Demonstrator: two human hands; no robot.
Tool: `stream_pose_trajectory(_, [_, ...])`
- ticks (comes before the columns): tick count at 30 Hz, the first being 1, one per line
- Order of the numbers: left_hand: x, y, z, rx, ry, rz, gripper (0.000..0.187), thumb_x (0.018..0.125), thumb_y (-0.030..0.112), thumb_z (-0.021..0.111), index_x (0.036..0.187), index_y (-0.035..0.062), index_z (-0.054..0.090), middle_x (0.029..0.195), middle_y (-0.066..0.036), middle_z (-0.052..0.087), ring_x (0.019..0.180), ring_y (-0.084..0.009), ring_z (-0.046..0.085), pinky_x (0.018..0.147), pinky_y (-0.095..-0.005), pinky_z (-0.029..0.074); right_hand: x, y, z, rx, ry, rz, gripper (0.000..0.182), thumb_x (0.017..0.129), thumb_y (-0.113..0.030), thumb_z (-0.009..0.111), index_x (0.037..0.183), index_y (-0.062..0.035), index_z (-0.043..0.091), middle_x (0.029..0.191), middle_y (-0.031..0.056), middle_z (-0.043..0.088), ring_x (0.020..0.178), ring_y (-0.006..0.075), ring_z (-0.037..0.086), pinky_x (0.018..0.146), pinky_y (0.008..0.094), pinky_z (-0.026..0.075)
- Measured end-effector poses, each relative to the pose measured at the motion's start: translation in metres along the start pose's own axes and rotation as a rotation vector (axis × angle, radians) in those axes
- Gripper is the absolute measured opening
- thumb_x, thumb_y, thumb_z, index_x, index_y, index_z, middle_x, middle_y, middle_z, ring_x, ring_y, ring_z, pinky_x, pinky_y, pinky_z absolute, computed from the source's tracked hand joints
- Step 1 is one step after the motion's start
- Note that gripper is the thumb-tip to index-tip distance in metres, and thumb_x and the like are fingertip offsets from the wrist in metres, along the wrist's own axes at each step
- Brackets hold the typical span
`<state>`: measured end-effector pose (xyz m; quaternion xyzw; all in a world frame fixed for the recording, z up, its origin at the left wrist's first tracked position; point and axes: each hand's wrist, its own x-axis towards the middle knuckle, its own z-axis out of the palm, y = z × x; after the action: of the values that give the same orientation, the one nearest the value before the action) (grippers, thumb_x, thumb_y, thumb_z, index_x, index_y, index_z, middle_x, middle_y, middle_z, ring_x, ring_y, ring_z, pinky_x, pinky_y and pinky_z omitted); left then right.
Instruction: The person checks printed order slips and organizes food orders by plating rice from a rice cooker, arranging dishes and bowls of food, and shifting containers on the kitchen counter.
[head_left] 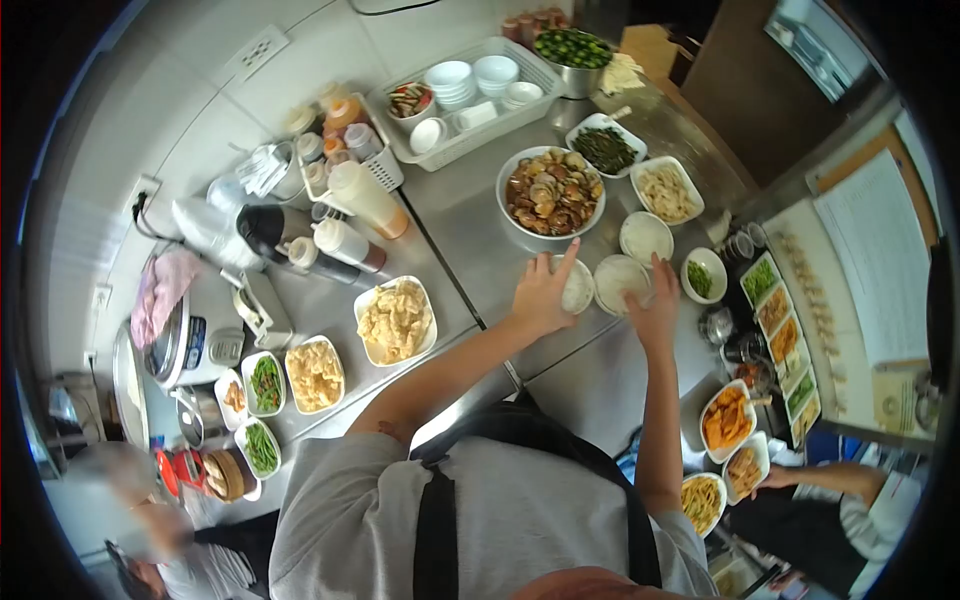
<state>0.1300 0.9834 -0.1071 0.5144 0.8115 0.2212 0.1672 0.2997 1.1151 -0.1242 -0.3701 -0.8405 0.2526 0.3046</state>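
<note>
Three small round bowls with white contents, probably rice, stand close together on the steel counter: a left bowl (577, 287), a middle bowl (615, 280) and an upper bowl (646, 237). My left hand (543, 295) curves around the left bowl, its index finger stretched along the rim and its thumb on the near side. Over the right edge of the middle bowl is my right hand (654, 308), fingers apart, thumb near that rim and fingertips by the upper bowl. Whether it touches either cannot be made out. Just right stands a small bowl of chopped greens (703, 275).
Beyond my hands are a large bowl of brown braised pieces (553, 193), dark greens (604, 148) and a pale dish (666, 190). Left are squeeze bottles (350, 243) and a dish of yellow chunks (396, 320). A co-worker's hand (775, 478) is at a dish, lower right; another person is lower left.
</note>
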Motion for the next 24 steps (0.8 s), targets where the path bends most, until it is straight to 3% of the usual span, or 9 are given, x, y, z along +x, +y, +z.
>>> stream_pose_trajectory(4, [0.002,0.007,-0.01,-0.076,0.0,-0.038,0.123,0.051,0.033,0.085,0.148,0.0235,0.009,0.135,-0.026,0.031,0.125,-0.0441,0.033,0.101,-0.0536,0.034,0.049,-0.045,0.002,0.413,0.093,0.052,0.025,0.077,-0.018,0.073,0.096,-0.0026,0.069,0.094,0.012,0.067,0.092,0.0199,0.063,0.082,0.0314,0.047])
stream_pose_trajectory(8, [-0.03,-0.004,-0.023,-0.043,0.113,0.098,0.108,0.06,0.035,0.082,0.146,0.0198,0.019,0.141,-0.023,0.026,0.134,-0.0427,0.024,0.107,-0.0594,0.02,0.105,-0.116,0.035,0.375,-0.123,0.082,0.03,0.085,-0.028,0.067,0.075,-0.0001,0.065,0.062,0.0045,0.064,0.053,0.0064,0.053,0.052,0.0239,0.043])
stream_pose_trajectory(10, [-0.05,-0.016,-0.031,-0.079,0.129,0.147,0.096,0.064,0.031,0.08,0.144,0.0182,0.027,0.142,-0.021,0.026,0.135,-0.0413,0.023,0.108,-0.0597,0.017,0.127,-0.166,0.074,0.691,-0.236,0.074,0.031,0.087,-0.03,0.065,0.08,0.0008,0.065,0.063,0.0067,0.063,0.054,0.0082,0.054,0.053,0.0262,0.042])
stream_pose_trajectory(12, [-0.069,-0.036,-0.042,-0.107,0.122,0.157,0.083,0.068,0.027,0.077,0.14,0.0178,0.036,0.141,-0.018,0.029,0.134,-0.0406,0.024,0.108,-0.0595,0.017,0.161,-0.184,0.126,0.382,-0.453,-0.235,0.037,0.089,-0.036,0.058,0.099,-0.0007,0.065,0.086,0.0135,0.067,0.081,0.0251,0.064,0.074,0.0323,0.049])
stream_pose_trajectory(14, [-0.078,-0.048,-0.075,-0.101,0.165,0.126,0.075,0.069,0.025,0.075,0.136,0.0175,0.041,0.139,-0.018,0.032,0.135,-0.0391,0.023,0.108,-0.0601,0.016,0.184,-0.203,0.184,0.194,-0.438,-0.563,0.046,0.089,-0.043,0.055,0.107,-0.0014,0.063,0.105,0.0153,0.065,0.105,0.0312,0.057,0.091,0.0391,0.043])
stream_pose_trajectory(17, [-0.08,-0.072,-0.14,-0.013,0.363,0.104,0.062,0.072,0.02,0.073,0.129,0.0187,0.05,0.132,-0.015,0.04,0.132,-0.0372,0.029,0.107,-0.0577,0.02,0.215,-0.206,0.273,-0.013,-0.303,-0.846,0.056,0.087,-0.051,0.053,0.111,-0.0016,0.062,0.113,0.0157,0.062,0.12,0.0331,0.046,0.104,0.0474,0.03])
stream_pose_trajectory(18, [-0.076,-0.087,-0.16,0.029,0.436,0.098,0.06,0.072,0.019,0.072,0.128,0.0186,0.051,0.13,-0.015,0.042,0.131,-0.0366,0.031,0.106,-0.0576,0.021,0.22,-0.206,0.289,-0.092,-0.274,-0.857,0.061,0.085,-0.056,0.051,0.111,-0.0013,0.063,0.114,0.0145,0.063,0.123,0.0337,0.043,0.109,0.0529,0.021])
stream_pose_trajectory(22, [-0.056,-0.155,-0.244,0.199,0.68,-0.027,0.05,0.072,0.013,0.07,0.12,0.0156,0.057,0.121,-0.015,0.05,0.12,-0.0355,0.042,0.101,-0.0498,0.031,0.238,-0.24,0.268,-0.582,-0.737,-0.749,0.047,0.082,-0.048,0.06,0.095,-0.0034,0.069,0.101,0.0128,0.066,0.114,0.0304,0.05,0.109,0.0539,0.019])
stream_pose_trajectory(24, [-0.037,-0.197,-0.281,0.193,0.757,-0.023,0.045,0.072,0.011,0.069,0.116,0.0119,0.06,0.112,-0.016,0.056,0.11,-0.0342,0.05,0.094,-0.0437,0.039,0.242,-0.229,0.265,-0.327,-0.563,-0.776,0.034,0.078,-0.037,0.066,0.089,-0.0047,0.069,0.095,0.0127,0.066,0.107,0.0304,0.054,0.106,0.0506,0.026])
